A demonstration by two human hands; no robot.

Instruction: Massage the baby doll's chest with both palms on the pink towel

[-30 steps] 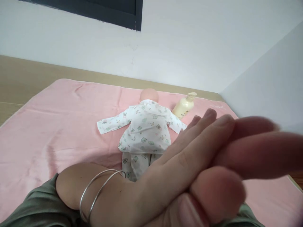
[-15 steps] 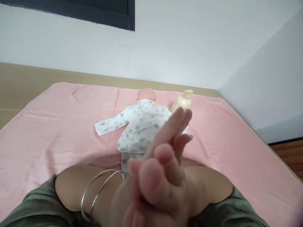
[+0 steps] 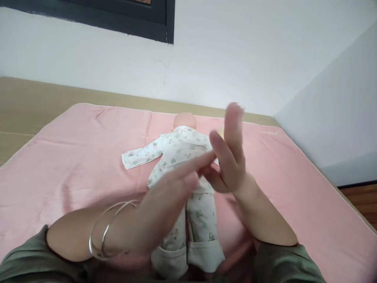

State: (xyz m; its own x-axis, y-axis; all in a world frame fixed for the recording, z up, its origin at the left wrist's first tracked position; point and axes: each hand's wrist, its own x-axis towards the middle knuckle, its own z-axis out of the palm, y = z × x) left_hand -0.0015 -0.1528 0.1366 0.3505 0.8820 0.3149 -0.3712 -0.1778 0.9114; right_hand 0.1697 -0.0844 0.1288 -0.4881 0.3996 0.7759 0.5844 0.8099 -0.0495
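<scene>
My left hand (image 3: pixel 167 204), with two thin silver bangles (image 3: pixel 106 232) round the wrist, is raised with its fingers stretched out, blurred by motion. Its fingertips touch or overlap the fingers of my right hand (image 3: pixel 232 165), which points upward with its fingers spread. I see nothing held in either hand. Beyond and below them a baby doll (image 3: pixel 173 151) lies stretched out, its head towards the wall. It wears a white printed top and matching trousers (image 3: pixel 202 220) with turned-up cuffs. My hands hide its right-hand side.
A pink mat (image 3: pixel 97 145) lies under the doll on a light wooden surface (image 3: pixel 35 94). A cream pump bottle (image 3: pixel 221 131) stands mostly hidden behind my right fingers. A white wall (image 3: pixel 220 55) with a dark window frame (image 3: pixel 141 25) rises behind.
My palms were pressed together; now they have come apart, the right hand up and to the right, the left lower. More of the doll's trousers shows, and the bottle is now mostly covered.
</scene>
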